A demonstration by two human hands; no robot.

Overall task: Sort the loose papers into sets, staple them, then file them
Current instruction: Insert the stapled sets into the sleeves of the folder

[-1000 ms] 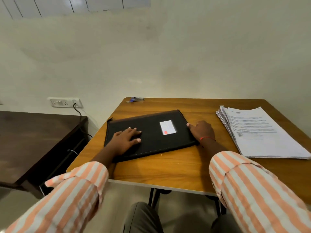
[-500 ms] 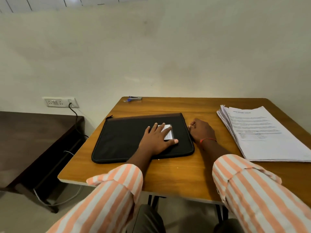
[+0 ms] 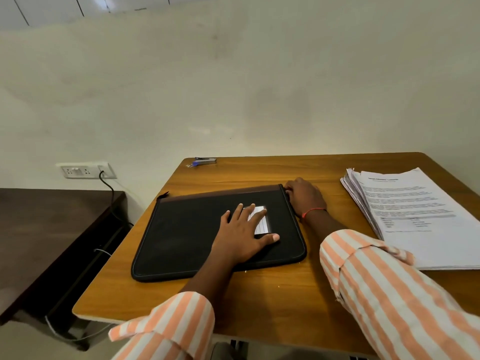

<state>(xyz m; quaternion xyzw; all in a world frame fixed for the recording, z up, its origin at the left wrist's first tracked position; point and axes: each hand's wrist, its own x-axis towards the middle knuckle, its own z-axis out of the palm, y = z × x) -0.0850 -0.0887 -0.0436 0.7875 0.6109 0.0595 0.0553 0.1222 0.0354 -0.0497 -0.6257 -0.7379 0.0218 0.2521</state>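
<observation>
Wall: pale cream plaster, plain with faint smudges.
Top edge: a strip of white panels with dark seams; window or not cannot be told.
Table: warm brown wood, pale edge band, rounded corners, dark legs beneath.
Side furniture: a dark brown desk on the left, near the table.
Socket: a white plate low on the wall, a black cable plugged in.
Floor: pale, with a white cable on it.
Light: soft and even.

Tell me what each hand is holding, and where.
Left hand lies flat on the folder, holding nothing. Right hand has its grip on the folder's far right corner.
</observation>
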